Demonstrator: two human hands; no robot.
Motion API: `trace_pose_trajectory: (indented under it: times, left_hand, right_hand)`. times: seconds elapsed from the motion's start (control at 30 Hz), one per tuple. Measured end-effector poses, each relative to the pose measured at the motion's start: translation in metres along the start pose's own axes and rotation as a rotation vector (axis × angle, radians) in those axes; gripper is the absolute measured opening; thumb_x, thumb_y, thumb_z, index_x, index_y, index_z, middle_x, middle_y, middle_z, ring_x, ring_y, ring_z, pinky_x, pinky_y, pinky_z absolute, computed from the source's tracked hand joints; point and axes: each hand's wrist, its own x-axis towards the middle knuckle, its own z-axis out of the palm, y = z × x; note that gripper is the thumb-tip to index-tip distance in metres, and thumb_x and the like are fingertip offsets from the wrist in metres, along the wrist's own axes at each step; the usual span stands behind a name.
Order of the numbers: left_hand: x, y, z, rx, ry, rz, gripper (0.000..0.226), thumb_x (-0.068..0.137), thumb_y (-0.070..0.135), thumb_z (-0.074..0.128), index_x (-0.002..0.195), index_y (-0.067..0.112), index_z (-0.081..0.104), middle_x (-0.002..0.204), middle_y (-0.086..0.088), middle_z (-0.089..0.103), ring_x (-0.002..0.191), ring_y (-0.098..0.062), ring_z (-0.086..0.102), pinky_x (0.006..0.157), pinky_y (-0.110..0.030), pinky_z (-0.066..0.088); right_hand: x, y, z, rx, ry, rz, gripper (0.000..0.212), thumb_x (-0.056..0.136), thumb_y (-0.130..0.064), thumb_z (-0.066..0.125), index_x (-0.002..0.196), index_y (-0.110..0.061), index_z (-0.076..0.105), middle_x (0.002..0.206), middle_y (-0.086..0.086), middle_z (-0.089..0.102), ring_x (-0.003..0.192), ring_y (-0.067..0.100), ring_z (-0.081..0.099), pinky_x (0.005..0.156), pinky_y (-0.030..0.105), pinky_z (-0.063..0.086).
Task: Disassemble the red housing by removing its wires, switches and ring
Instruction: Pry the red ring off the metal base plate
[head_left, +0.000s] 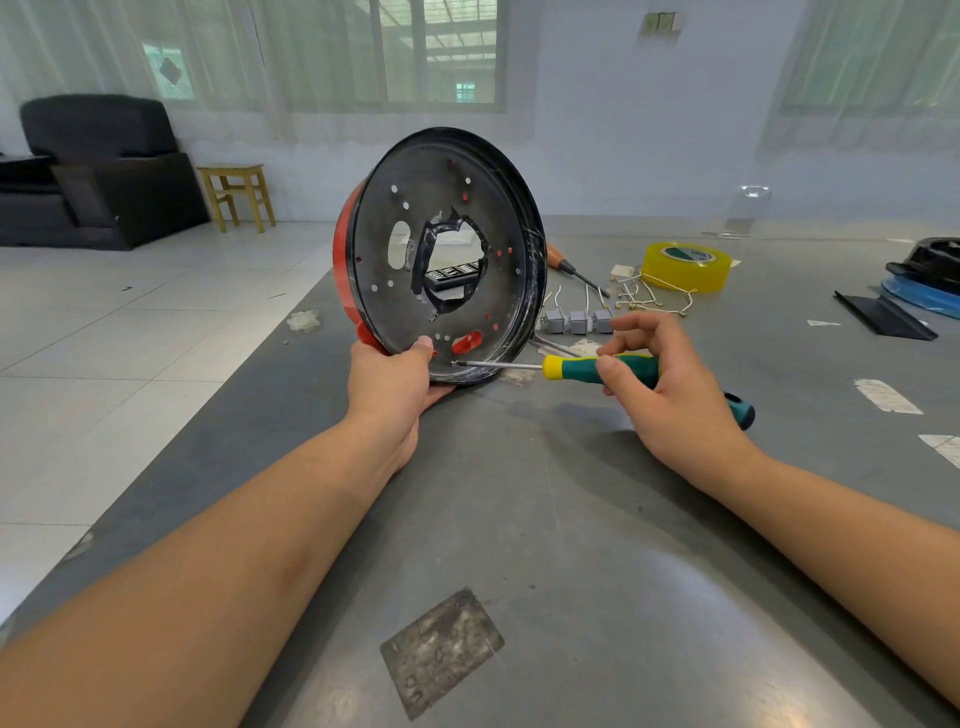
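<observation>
We work at a grey table in a light tiled room with curtained windows. Nearest us on the table top lies a worn, scuffed patch.

Beyond it our left hand grips the lower rim of the red housing, thumb on the near face and fingers curled underneath. The housing stands on edge on the table, its dark inner face turned toward us, with a ragged central opening and small holes around it; the red outer shell shows along its left side.

Our right hand holds a green and yellow screwdriver, thumb and fingers curled round the handle, forefinger lifted. The metal shaft points left and its tip touches the housing's lower rim, just beside our left thumb.

Just behind the right hand sit three small grey switches in a row, and past them loose white wires with brass ends. An orange-handled screwdriver lies beside the housing. A roll of yellow tape stands near the wires.

Farther off, a wooden stool and a dark sofa stand against the far wall.
</observation>
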Motion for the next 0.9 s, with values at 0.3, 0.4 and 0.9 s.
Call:
trace_pose_trajectory:
  times: [0.3,0.4,0.9]
  left_hand:
    - [0.0016,-0.0011,-0.0003,-0.017,-0.004,-0.006,0.028,0.101,0.0,0.064,0.121,0.016,0.051,0.129,-0.01,0.066,0.111,-0.03,0.072,0.082,-0.055,0.065]
    - [0.0023,-0.0015,-0.0004,-0.024,-0.005,-0.009,0.026,0.101,0.0,0.064,0.113,0.02,0.051,0.127,-0.009,0.067,0.11,-0.03,0.072,0.081,-0.054,0.065]
    - [0.0021,0.0004,-0.0016,-0.058,-0.007,-0.011,0.026,0.101,0.0,0.063,0.11,0.021,0.052,0.125,-0.009,0.069,0.106,-0.029,0.073,0.077,-0.051,0.066]
  right_hand:
    - [0.0007,0.0012,-0.0035,-0.048,0.008,0.023,0.055,0.085,-0.002,0.071,0.11,-0.047,0.051,0.105,-0.021,0.064,0.105,-0.009,0.058,0.081,0.002,0.047]
    - [0.0011,0.0012,-0.0042,-0.024,0.025,0.043,0.054,0.084,-0.001,0.07,0.109,-0.046,0.052,0.104,-0.019,0.064,0.103,-0.01,0.058,0.078,0.001,0.045]
    - [0.0054,0.0061,-0.0068,0.101,0.099,0.19,0.042,0.088,-0.006,0.068,0.117,-0.034,0.058,0.096,-0.015,0.068,0.101,0.012,0.064,0.086,0.032,0.059]
